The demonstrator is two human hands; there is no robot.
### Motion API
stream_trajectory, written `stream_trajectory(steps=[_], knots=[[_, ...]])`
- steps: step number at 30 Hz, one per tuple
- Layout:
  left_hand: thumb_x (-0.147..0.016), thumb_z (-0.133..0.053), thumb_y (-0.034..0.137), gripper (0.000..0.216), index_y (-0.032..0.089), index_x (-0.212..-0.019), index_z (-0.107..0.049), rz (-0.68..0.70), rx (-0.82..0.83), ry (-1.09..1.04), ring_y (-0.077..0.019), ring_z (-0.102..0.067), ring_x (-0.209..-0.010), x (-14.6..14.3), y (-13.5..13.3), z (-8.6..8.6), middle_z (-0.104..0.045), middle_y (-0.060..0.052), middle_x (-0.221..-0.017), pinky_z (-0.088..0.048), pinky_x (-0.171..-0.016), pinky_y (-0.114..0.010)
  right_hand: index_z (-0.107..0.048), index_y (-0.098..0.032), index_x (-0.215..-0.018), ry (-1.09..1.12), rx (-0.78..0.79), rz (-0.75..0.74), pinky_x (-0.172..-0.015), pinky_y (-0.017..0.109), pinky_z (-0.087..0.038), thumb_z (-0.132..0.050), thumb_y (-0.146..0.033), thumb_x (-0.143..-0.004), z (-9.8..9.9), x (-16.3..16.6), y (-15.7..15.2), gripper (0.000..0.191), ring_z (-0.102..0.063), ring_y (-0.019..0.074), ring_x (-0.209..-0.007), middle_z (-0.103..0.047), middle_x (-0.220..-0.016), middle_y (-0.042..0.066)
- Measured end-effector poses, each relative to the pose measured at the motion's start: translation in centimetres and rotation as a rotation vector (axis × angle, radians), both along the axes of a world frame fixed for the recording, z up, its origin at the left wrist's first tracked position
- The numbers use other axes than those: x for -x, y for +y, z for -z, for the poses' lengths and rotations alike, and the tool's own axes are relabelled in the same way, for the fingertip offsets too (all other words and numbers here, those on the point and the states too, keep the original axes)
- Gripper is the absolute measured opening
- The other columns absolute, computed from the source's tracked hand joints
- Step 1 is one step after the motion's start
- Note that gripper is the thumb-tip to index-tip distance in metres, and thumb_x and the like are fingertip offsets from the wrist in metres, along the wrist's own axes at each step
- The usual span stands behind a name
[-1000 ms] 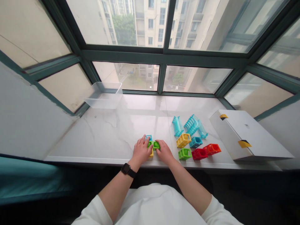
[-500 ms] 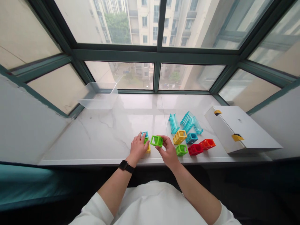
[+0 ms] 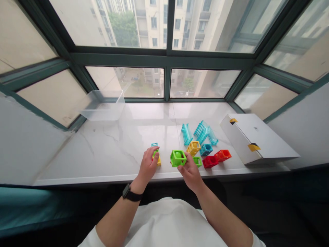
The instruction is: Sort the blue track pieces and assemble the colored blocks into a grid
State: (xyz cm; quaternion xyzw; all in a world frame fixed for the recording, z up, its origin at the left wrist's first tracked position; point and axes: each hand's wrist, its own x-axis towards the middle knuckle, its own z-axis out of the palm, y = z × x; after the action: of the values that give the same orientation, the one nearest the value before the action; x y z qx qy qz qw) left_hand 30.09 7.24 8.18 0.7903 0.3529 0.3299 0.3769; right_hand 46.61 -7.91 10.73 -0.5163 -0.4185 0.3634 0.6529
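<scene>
The right hand clasps a green openwork plastic cube. The left hand, loosely parted, partly hides blue, green and yellow plastic blocks.

Green block: opaque plastic, smooth, slight gloss. Yellow block, blue block and red block look like the same plastic. Track pieces: translucent blue plastic, shiny, ribbed. Bin: thin clear plastic, slightly cloudy. Sill: polished, marble-look, reflects the window. White box: smooth, low sheen, material unclear. Window frame: dark green, smooth, satin. Wall: matt, rough paint edge. Watch: glossy face, matt black band. Shirt: soft matt cloth.
</scene>
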Motion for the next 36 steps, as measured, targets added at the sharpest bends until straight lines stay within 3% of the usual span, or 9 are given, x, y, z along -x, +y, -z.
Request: stream_trajectory(steps=[4,11,15,19,27,36], knots=[[-0.104,-0.053,0.053,0.041,0.023,-0.128,-0.069,0.217,0.420,-0.292,-0.0279,-0.063,-0.125,0.4,-3.1,-3.0,-0.068,-0.012,-0.131,-0.051,-0.108,-0.042,-0.052,-0.027,-0.139,-0.001,0.015,-0.119,-0.097,0.044,-0.058,-0.067,-0.061,-0.097,-0.1,0.4,-0.5,0.056,-0.070,0.0261,-0.108,-0.069,-0.122,0.009],[-0.091,-0.078,0.048,0.032,0.016,-0.086,-0.076,0.337,0.661,-0.447,-0.0192,-0.063,-0.085,0.5,-5.0,-5.3,-0.063,-0.007,-0.092,-0.056,-0.076,-0.031,-0.048,-0.030,-0.148,0.146,0.006,-0.290,-0.098,0.046,-0.058,-0.062,-0.062,-0.100,-0.1,1.1,-1.0,0.060,-0.071,0.0252,-0.105,-0.067,-0.129,0.009],[-0.089,-0.081,0.044,0.031,0.014,-0.087,-0.075,0.411,0.827,-0.489,-0.0160,-0.062,-0.075,0.6,-5.4,-5.5,-0.065,-0.006,-0.086,-0.054,-0.070,-0.029,-0.040,-0.031,-0.158,0.184,0.014,-0.347,-0.097,0.046,-0.060,-0.062,-0.060,-0.101,-0.4,1.2,-1.4,0.068,-0.072,0.0240,-0.102,-0.065,-0.132,0.009],[-0.089,-0.082,0.039,0.028,0.017,-0.102,-0.071,0.415,0.945,-0.550,-0.0138,-0.062,-0.069,0.6,-5.9,-5.6,-0.068,-0.004,-0.086,-0.054,-0.065,-0.028,-0.038,-0.032,-0.160,0.171,0.013,-0.348,-0.092,0.044,-0.062,-0.062,-0.060,-0.101,-1.3,1.5,-1.4,0.070,-0.073,0.0230,-0.095,-0.068,-0.125,0.009],[-0.094,-0.077,0.038,0.040,0.023,-0.126,-0.059,0.442,0.966,-0.509,-0.0151,-0.071,-0.072,0.4,-6.3,-5.7,-0.072,-0.002,-0.091,-0.053,-0.070,-0.027,-0.052,-0.024,-0.151,0.165,0.033,-0.339,-0.082,0.042,-0.062,-0.054,-0.066,-0.102,-0.5,0.8,-1.4,0.064,-0.072,0.0247,-0.088,-0.073,-0.101,0.008],[-0.089,-0.082,0.037,0.043,0.019,-0.126,-0.068,0.349,0.958,-0.528,-0.0116,-0.064,-0.068,0.1,-6.3,-4.6,-0.073,-0.005,-0.096,-0.054,-0.066,-0.026,-0.054,-0.026,-0.148,0.171,-0.020,-0.354,-0.077,0.038,-0.063,-0.058,-0.058,-0.103,-0.9,0.6,-1.4,0.056,-0.071,0.0210,-0.084,-0.072,-0.109,0.008]])
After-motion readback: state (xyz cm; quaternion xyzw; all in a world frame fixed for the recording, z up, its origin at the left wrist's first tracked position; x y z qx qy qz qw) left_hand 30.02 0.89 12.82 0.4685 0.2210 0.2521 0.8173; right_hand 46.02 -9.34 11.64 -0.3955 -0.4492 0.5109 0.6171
